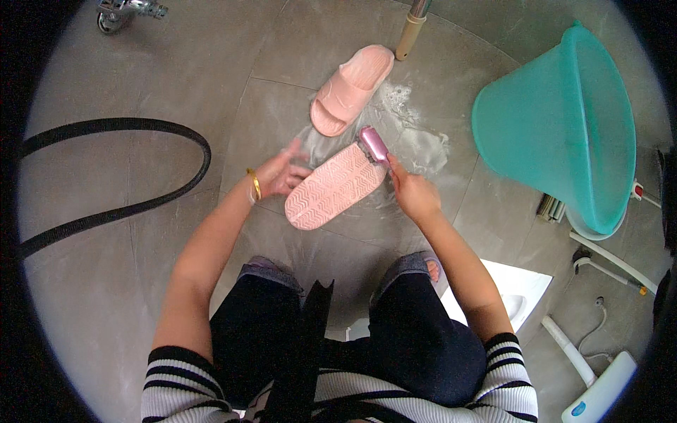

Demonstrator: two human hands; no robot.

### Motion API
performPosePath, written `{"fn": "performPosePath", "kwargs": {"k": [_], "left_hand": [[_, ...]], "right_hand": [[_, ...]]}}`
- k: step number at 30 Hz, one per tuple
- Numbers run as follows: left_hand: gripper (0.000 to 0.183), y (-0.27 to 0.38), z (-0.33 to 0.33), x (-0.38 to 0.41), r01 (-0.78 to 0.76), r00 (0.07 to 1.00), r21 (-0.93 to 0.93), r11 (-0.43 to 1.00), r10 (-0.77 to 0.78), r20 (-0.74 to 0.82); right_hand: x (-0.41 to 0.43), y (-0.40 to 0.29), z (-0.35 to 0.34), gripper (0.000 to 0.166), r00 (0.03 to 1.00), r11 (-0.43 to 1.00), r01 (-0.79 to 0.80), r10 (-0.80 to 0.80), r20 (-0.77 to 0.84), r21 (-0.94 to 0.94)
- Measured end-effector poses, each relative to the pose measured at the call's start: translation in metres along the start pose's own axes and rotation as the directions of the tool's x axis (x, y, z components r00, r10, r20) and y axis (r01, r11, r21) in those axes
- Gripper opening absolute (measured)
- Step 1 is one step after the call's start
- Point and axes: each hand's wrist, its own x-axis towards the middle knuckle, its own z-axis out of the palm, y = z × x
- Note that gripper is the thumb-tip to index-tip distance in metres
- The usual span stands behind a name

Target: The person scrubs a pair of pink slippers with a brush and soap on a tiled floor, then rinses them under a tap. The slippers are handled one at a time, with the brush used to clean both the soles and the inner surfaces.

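Note:
A pink rubber slide slipper (336, 186) shows its zigzag-patterned sole, facing up towards me. My right hand (417, 193) grips the handle of a purple-pink scrub brush (374, 144), whose dark bristles are against one end of that sole. Blurred, with its fingers spread, my left hand (283, 172) is beside the sole's left edge; whether it touches the slipper I cannot tell. A matching pink slipper (351, 91) lies upright on the tiled floor just beyond, with wet suds on its strap.
White foam (418, 140) spreads over the grey floor tiles right of the slippers. A teal plastic tub (534, 121) stands at right. A black hose (201, 153) loops at left, below a chrome tap (119, 16). A pole (411, 34) reaches the floor at top. White pipes (568, 351) run lower right.

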Motion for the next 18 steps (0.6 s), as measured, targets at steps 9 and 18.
{"fn": "performPosePath", "kwargs": {"k": [9, 18], "left_hand": [[0.084, -0.048, 0.026, 0.07, -0.253, 0.92, 0.795, 0.551, 0.392, 0.021], [0.076, -0.038, 0.036, 0.059, -0.128, 0.937, 0.856, 0.501, 0.344, -0.062]], "right_hand": [[-0.049, -0.022, -0.047, 0.046, 0.987, 0.997, 0.076, -0.074, 0.14, -0.008], [-0.024, -0.04, -0.051, 0.062, 0.954, 0.986, 0.109, -0.068, 0.291, -0.129]]}}
